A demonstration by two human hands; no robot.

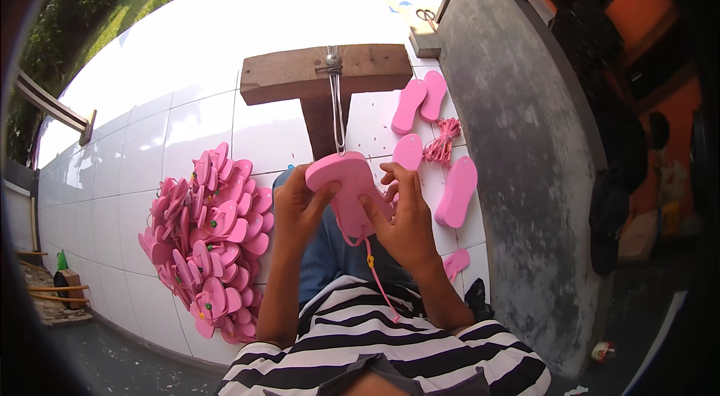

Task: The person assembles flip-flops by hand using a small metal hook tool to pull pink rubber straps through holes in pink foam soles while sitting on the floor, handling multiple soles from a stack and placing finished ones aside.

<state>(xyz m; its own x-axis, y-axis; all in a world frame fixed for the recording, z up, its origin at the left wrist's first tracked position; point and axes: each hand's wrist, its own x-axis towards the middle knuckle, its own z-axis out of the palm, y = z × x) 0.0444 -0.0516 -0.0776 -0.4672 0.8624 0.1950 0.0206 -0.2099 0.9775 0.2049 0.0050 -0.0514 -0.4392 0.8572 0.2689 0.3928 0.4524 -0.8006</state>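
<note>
A pink flip-flop sole (351, 190) is held up in front of me. My left hand (301, 205) is closed on its left edge, thumb on the face. My right hand (405, 223) has its thumb pressed on the lower right of the sole, with its fingers curled by the right edge. A pink strap (382, 287) with a yellow flower piece (370, 262) dangles from the sole's lower end. A looped metal wire (337, 111) runs from a T-shaped wooden stand (285, 70) down to the sole's top edge, where the exact contact is hard to see.
A big heap of pink flip-flops (214, 238) lies on the white tiles at left. On the right are stacked pink soles (456, 193) and a bundle of pink straps (442, 141). Scissors (426, 16) rest on a ledge by the grey low wall (510, 133).
</note>
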